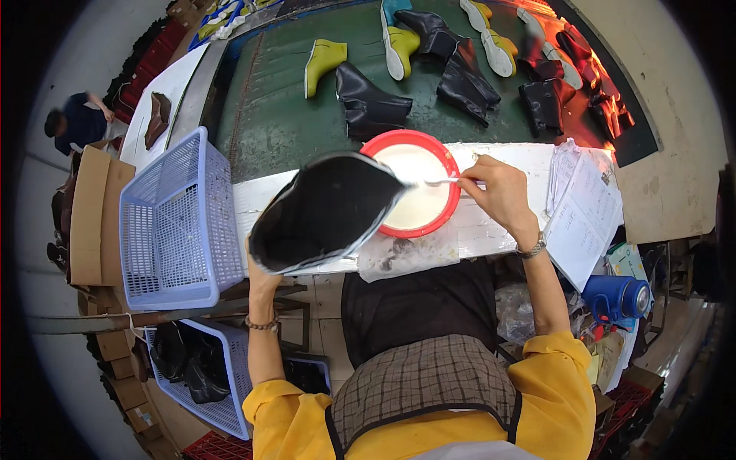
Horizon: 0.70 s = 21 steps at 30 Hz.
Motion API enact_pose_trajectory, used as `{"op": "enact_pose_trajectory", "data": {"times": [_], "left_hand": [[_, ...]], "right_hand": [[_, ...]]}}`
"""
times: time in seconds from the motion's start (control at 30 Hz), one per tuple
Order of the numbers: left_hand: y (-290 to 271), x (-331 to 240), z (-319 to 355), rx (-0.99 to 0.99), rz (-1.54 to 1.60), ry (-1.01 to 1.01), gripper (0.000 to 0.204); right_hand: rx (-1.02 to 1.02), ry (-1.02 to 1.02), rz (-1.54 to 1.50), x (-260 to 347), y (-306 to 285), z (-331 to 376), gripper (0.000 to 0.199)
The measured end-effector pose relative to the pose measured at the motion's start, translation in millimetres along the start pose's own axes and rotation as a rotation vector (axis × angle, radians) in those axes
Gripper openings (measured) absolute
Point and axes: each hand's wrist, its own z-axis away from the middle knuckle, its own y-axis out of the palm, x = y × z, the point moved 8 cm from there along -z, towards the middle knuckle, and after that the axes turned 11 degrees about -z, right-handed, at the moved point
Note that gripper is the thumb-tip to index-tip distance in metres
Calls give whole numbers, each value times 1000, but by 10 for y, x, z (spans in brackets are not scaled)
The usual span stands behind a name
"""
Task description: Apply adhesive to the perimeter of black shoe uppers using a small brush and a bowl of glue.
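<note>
A black boot upper (330, 211), its wide opening facing me, is held up by my left hand (263, 274) at its lower left; most of that hand's fingers are hidden behind it. Between the fingertips of my right hand (497, 190) is a thin, pale-handled brush (443, 182), its blurred tip near the upper's right-hand point. Below the brush sits a red bowl (451, 211) of creamy white liquid (424, 203). The upper covers part of the bowl's left side. A stained whitish sheet (410, 253) lies at the bench edge under the bowl.
A blue plastic basket (172, 230) stands left; another basket (234, 360) below holds black boots. Beyond the white bench (498, 230), a green conveyor belt (276, 100) carries black boots and yellow shoes, under an orange glow at right. Papers (586, 207) and a blue flask (617, 297) are right. A person (77, 123) is far left.
</note>
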Motion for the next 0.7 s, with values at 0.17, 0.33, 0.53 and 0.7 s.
{"op": "enact_pose_trajectory", "data": {"times": [0.17,0.33,0.53,0.7], "left_hand": [[102,97,75,96,185,-145,52],[258,160,132,217,422,-312,50],[397,206,252,331,697,-521,47],[650,96,426,436,935,-700,44]], "right_hand": [[-130,-117,-758,392,-184,-97,11],[-101,-213,-698,576,-189,-157,13],[-52,-173,-651,517,-236,-44,14],[-32,-311,-515,682,-247,-219,16]]}}
